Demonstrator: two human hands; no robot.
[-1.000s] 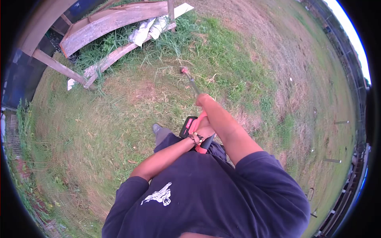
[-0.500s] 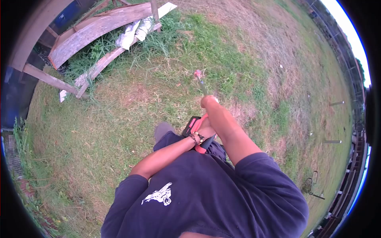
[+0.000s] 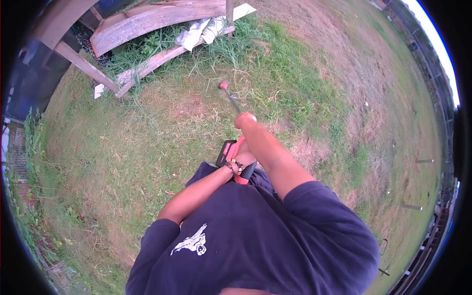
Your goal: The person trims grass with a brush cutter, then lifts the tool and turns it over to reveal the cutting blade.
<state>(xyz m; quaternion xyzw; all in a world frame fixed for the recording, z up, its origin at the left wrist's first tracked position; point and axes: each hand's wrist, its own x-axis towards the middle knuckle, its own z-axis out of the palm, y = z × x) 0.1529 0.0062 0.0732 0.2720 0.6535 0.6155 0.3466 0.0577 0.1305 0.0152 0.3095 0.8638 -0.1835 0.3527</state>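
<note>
A red and black battery grass trimmer (image 3: pixel 234 101) stretches out in front of me, its red cutting head (image 3: pixel 223 85) low over the grass. My left hand (image 3: pixel 246 154), with a beaded bracelet at the wrist, is closed round the rear handle beside the battery (image 3: pixel 226 153). Further along, my right hand (image 3: pixel 244 119) grips the shaft. Part of the tool's body is hidden by my forearm and hands. Around the cutting head the grass looks short and partly dry, with a faint blur near it.
At the upper left stands a wooden frame with a long board (image 3: pixel 162 22) and a low rail (image 3: pixel 162 59), taller grass around them. White cloth (image 3: pixel 199 33) hangs over the rail. Short posts (image 3: pixel 412 207) and a fence (image 3: pixel 435 81) line the right side.
The trimmer's cutting head has swung left over the grass, closer to the wooden frame. My view has turned left too. Both hands keep their hold.
</note>
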